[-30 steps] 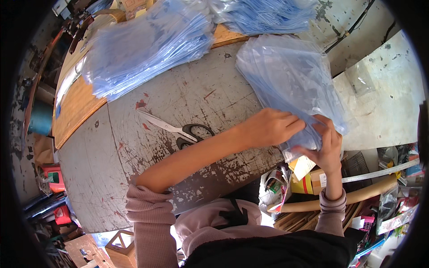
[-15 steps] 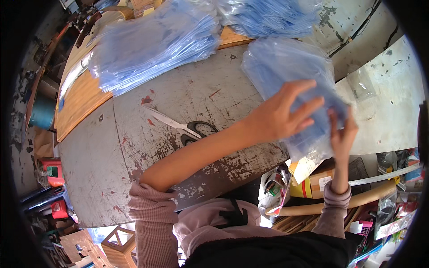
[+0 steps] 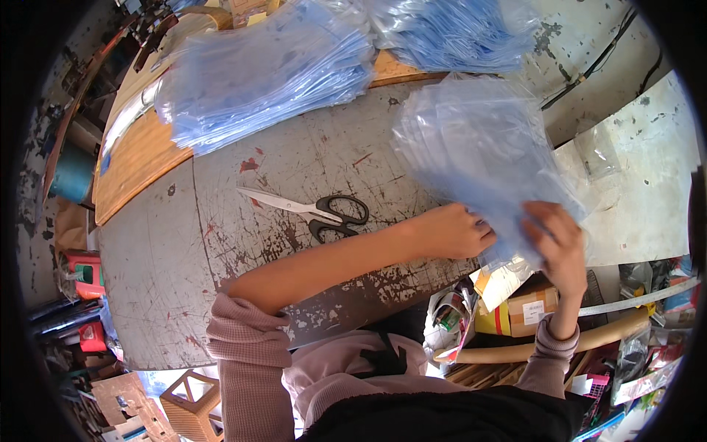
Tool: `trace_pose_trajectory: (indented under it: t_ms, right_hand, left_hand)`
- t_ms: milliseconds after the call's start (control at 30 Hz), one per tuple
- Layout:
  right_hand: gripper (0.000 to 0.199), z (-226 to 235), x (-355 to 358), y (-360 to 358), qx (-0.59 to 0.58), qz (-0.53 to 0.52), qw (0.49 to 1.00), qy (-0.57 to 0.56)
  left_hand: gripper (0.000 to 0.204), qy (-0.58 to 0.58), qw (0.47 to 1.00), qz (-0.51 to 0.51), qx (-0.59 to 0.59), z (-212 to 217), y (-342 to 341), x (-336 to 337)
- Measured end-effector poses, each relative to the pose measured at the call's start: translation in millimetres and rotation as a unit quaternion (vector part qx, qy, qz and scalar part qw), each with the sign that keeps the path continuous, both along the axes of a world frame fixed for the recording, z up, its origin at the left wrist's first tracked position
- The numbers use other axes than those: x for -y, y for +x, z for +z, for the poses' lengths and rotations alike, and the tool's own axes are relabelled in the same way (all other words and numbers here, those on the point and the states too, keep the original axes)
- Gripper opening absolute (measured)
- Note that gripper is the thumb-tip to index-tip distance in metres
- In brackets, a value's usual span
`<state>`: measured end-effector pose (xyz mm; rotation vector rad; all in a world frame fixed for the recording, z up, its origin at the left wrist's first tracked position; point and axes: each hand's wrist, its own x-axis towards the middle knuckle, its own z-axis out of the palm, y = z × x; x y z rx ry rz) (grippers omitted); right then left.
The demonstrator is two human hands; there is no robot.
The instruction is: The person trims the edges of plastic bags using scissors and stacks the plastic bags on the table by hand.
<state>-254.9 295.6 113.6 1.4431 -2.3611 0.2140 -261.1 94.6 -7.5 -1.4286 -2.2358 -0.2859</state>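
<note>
A loose stack of clear, bluish plastic sheets point(image 3: 479, 140) lies at the right end of the worn grey table, fanned at its far left edge. I cannot tell whether they are single sheets or flat bags. My left hand point(image 3: 460, 232) is closed at the stack's near left corner, fingers curled on its edge. At the near right part of the stack, my right hand point(image 3: 560, 243) bends its fingers round the edge; they are slightly blurred. Scissors point(image 3: 313, 212) with black handles lie left of the stack, just beyond my left forearm, blades pointing left.
Two larger piles of similar plastic, one at the far left point(image 3: 265, 81) and one at the far middle point(image 3: 449, 33), rest along the table's back. Below the right edge stand a cardboard box point(image 3: 532, 306) and a long tan tube point(image 3: 545, 345). A brown stool point(image 3: 193, 401) is at lower left.
My left hand has come down from above the stack to its near left corner and closed. My right hand has shifted slightly nearer. The sheets now lie flatter and more fanned.
</note>
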Motion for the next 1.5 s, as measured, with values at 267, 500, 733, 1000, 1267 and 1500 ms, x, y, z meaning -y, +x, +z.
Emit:
trace_pose_trajectory:
  t_ms: [267,500,733,1000,1267,1500]
  right_hand:
    - [0.031,29.2,-65.1,-40.8,-0.042,-0.349,0.893,-0.282]
    - [0.023,11.3,-13.7,-7.8,-0.113,0.017,0.993,-0.002]
    - [0.049,-36.5,-10.2,-2.7,0.037,0.005,0.998,-0.043]
    - [0.026,-21.3,9.0,-18.2,0.158,-0.164,0.951,-0.208]
    - [0.043,-21.6,-3.5,-31.1,0.268,-0.08,0.938,-0.203]
    - [0.052,-19.3,-7.6,-34.4,0.304,-0.063,0.932,-0.184]
  left_hand:
    - [0.014,0.082,0.995,0.038,-0.045,-1.6,0.2,-1.4]
    - [0.018,0.087,0.995,0.026,-0.042,4.7,3.9,8.7]
    - [0.022,0.21,0.973,0.015,-0.092,29.8,-8.3,3.4]
    - [0.016,0.311,0.948,0.057,0.043,45.2,-26.8,6.0]
    - [0.009,0.373,0.905,0.013,0.204,45.8,-30.8,9.6]
    - [0.008,0.375,0.898,0.0,0.229,47.9,-31.6,9.7]
